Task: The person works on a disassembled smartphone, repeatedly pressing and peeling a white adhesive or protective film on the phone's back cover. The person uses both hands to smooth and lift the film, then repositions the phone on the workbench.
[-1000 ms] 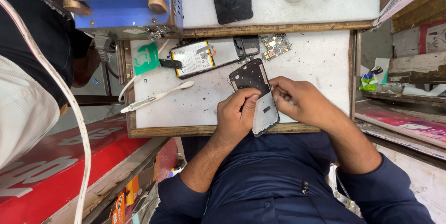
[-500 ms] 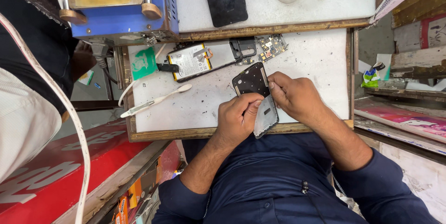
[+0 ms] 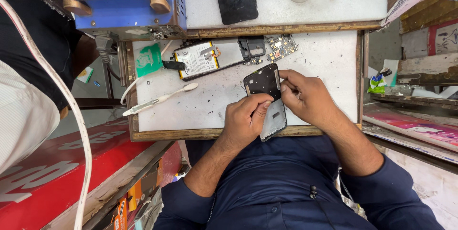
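— Phone frame (image 3: 268, 97), who holds it?
— Both hands: left hand (image 3: 248, 120) closed around its lower side, right hand (image 3: 307, 97) pinching its upper edge, near the board's (image 3: 329, 58) front edge.
— Beyond it?
— An opened phone (image 3: 214, 58) lies at the back edge, a toothbrush (image 3: 160, 100) left.

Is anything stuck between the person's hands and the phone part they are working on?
Nothing visible is. The left hand and the right hand both grip the dark phone frame directly, above the white work board.
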The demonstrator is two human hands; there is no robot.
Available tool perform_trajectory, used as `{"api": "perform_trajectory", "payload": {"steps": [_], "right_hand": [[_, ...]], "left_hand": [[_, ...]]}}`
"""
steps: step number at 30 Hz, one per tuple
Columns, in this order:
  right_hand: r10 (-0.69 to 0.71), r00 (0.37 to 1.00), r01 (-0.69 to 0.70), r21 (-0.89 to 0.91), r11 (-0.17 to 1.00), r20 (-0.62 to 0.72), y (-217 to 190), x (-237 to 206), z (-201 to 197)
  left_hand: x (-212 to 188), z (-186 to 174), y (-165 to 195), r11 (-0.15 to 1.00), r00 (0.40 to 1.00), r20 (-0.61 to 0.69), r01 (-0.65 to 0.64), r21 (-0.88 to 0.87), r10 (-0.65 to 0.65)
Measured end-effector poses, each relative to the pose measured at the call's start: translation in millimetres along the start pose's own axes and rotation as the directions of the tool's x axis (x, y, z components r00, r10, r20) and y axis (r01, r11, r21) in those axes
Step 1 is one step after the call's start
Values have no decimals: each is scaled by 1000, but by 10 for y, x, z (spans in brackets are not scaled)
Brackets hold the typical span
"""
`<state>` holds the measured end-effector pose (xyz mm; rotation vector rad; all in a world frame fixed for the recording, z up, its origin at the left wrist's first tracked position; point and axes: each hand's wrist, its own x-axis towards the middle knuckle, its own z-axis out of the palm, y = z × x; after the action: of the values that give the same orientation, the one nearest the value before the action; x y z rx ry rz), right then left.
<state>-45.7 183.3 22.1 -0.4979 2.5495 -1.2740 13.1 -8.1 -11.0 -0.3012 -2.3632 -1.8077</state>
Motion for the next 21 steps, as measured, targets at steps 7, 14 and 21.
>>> {"api": "perform_trajectory", "payload": {"steps": [7,14,21], "right_hand": [[-20,1000,19,60,998,21,-21,-48,-45],[148,989,-149,181,972,16,11,-25,1],[41,997,-50,159,986,62,55,-44,-68]], "left_hand": [[-7,3,-5,1000,999,-38,3,-11,-3],[-23,3,-18,999,998,-45,-41,-24,40],[-38,9,-37,1000,999,-49,5,-24,-6]]}}
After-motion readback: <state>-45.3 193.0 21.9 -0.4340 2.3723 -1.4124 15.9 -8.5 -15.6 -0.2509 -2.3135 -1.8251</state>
